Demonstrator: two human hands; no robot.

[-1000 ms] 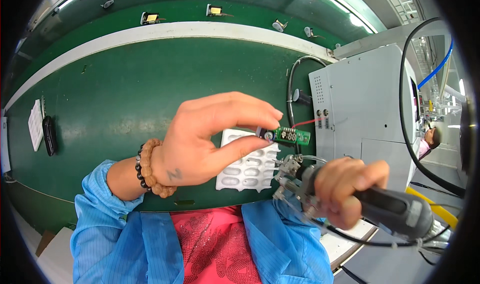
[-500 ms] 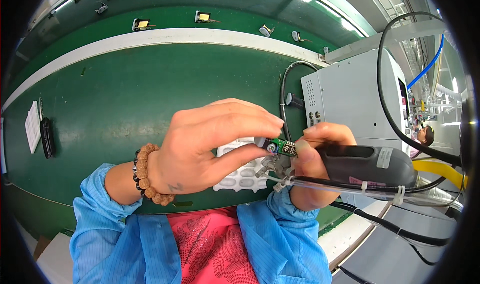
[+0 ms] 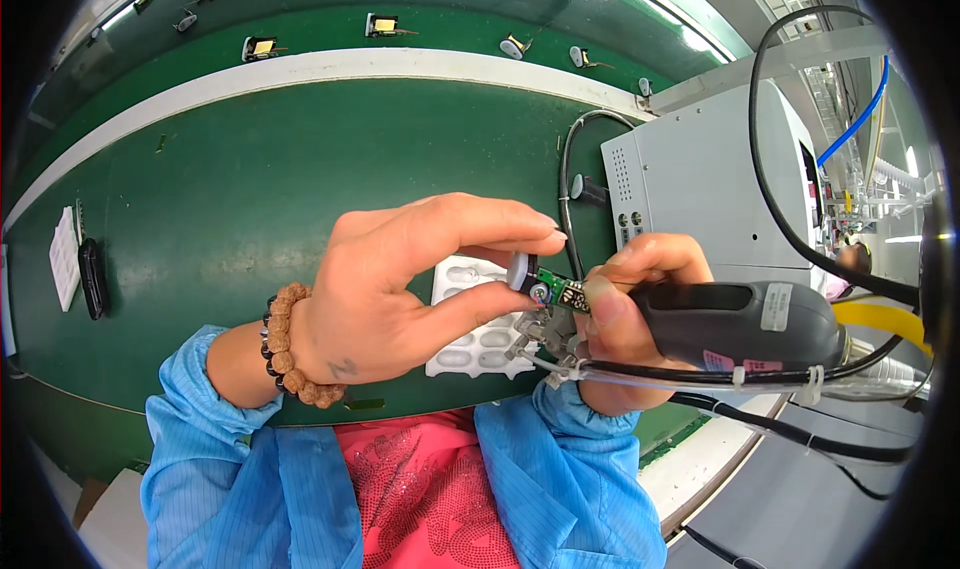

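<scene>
Between my two hands is a small green circuit board (image 3: 563, 290) with a round grey cap (image 3: 518, 271) at its left end. My left hand (image 3: 400, 289) curves around the cap end, with its thumb below and fingers above. The thumb and index finger of my right hand (image 3: 630, 304) pinch the board's right end. Just under the board sits a metal fixture (image 3: 547, 337) with clear tubing. A dark grey handheld-style tool body (image 3: 740, 324) lies to the right, beside my right hand; whether that hand touches it I cannot tell.
A white moulded tray (image 3: 465, 357) lies behind my left hand. A grey machine box (image 3: 705, 184) stands at the right, with black cables around it. Beyond the white rail (image 3: 330, 66), several small assemblies sit on a green strip. A black case (image 3: 93, 277) lies far left.
My left fingers have spread slightly, and more of the grey cap shows. The assemblies beyond the rail appear farther left. My right hand keeps its pinch.
</scene>
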